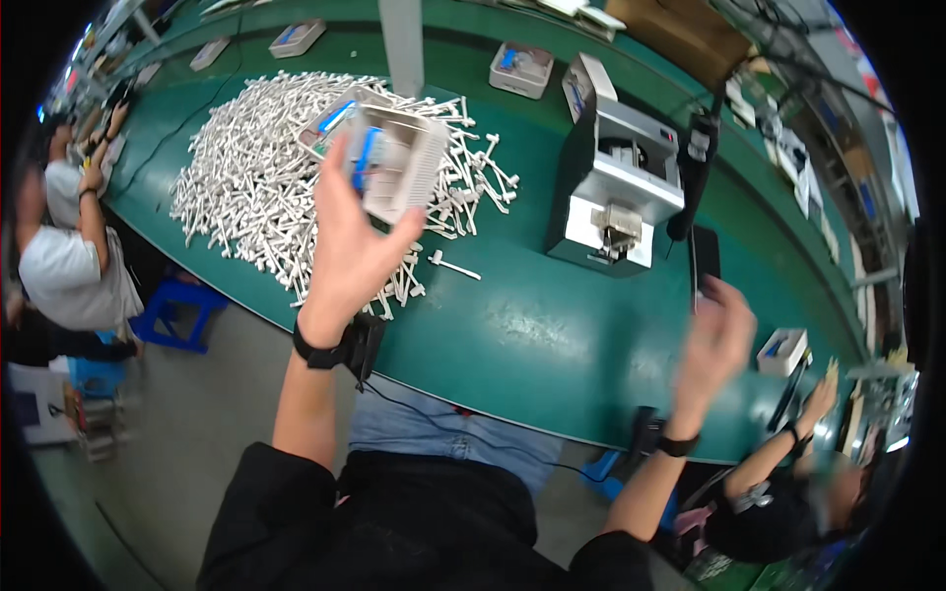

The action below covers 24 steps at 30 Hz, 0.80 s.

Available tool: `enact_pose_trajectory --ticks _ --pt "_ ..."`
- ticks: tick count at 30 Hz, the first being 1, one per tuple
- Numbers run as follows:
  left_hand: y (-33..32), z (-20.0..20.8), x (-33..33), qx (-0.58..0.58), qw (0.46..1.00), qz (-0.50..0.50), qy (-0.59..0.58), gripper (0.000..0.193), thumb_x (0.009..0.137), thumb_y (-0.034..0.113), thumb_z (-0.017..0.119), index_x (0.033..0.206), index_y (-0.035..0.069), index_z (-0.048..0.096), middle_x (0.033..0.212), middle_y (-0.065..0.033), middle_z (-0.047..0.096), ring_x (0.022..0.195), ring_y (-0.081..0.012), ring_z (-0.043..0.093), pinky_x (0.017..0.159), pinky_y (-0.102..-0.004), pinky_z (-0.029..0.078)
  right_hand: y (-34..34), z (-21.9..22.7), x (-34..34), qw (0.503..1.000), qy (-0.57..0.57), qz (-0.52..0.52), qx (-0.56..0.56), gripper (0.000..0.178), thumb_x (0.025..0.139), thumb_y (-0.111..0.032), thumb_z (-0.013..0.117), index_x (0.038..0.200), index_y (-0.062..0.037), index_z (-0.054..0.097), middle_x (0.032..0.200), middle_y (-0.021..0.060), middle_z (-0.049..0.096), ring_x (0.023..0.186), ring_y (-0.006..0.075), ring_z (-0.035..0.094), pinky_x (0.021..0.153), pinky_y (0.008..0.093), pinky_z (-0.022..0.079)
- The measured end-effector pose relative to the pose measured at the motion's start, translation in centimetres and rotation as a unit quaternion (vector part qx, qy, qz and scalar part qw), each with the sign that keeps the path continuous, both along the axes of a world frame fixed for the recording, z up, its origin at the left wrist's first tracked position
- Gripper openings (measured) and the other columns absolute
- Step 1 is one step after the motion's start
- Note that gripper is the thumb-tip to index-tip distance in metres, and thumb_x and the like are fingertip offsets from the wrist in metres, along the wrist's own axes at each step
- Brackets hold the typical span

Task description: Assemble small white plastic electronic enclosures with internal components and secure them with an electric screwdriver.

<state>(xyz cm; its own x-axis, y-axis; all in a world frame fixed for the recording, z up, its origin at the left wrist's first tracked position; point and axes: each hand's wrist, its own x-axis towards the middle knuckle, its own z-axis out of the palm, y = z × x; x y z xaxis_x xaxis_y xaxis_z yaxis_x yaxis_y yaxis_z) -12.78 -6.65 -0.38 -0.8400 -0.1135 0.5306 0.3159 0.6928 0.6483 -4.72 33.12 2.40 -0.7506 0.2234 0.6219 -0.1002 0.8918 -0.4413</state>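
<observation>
My left hand [350, 236] grips a small off-white plastic box [426, 172] by its near side, thumb on one wall and fingers along the other. A blue strip and some clear and pale pieces show inside it. It is held over a wide pile of small white plastic stick-like parts [256, 167]. Partly behind it, a similar box [313, 143] rests on the pile. My right hand [717, 345] is raised over the right side of the table, smeared by motion, near a flat black object [705, 254]. Whether its fingers hold anything cannot be told.
A silver-and-black machine [616, 187] stands right of centre on the green table [512, 364]. One white part [455, 266] lies apart from the pile. More boxes [520, 71] sit along the back. A grey post [402, 49] rises behind. Co-workers are at both sides.
</observation>
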Motion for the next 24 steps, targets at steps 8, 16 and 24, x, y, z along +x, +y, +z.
enact_pose_trajectory --ticks 8,16,24 --pt "0.3 1.5 4.7 0.693 0.617 -0.342 -0.149 0.108 0.082 0.044 0.076 0.168 0.007 0.024 0.162 -0.0230 0.043 0.146 -0.0452 0.049 0.121 -0.0611 0.041 -18.4 -5.9 -7.1 0.905 -0.164 0.373 0.124 0.026 0.087 -0.014 0.079 0.107 -0.0052 0.066 0.101 0.0121 0.069 0.097 0.0332 0.068 0.083 0.0449 0.057" --pt "0.4 -2.9 7.8 0.657 0.668 -0.275 -0.214 0.112 0.084 0.058 0.077 0.169 0.009 0.024 0.165 -0.0210 0.041 0.144 -0.0430 0.051 0.121 -0.0594 0.043 -15.6 -2.6 -2.4 0.875 -0.278 0.346 -0.192 0.009 0.097 -0.002 0.069 0.106 -0.0005 0.067 0.094 0.0117 0.075 0.076 0.0220 0.074 0.066 0.0351 0.058" --pt "3.7 -5.5 11.4 0.564 0.719 -0.315 -0.257 0.125 0.076 0.057 0.088 0.169 0.006 0.023 0.163 -0.0165 0.042 0.147 -0.0349 0.049 0.121 -0.0542 0.043 -14.0 -0.6 3.5 0.847 -0.251 0.275 -0.378 0.007 0.102 0.001 0.067 0.107 0.0055 0.067 0.083 0.0076 0.072 0.067 0.0128 0.070 0.060 0.0258 0.055"
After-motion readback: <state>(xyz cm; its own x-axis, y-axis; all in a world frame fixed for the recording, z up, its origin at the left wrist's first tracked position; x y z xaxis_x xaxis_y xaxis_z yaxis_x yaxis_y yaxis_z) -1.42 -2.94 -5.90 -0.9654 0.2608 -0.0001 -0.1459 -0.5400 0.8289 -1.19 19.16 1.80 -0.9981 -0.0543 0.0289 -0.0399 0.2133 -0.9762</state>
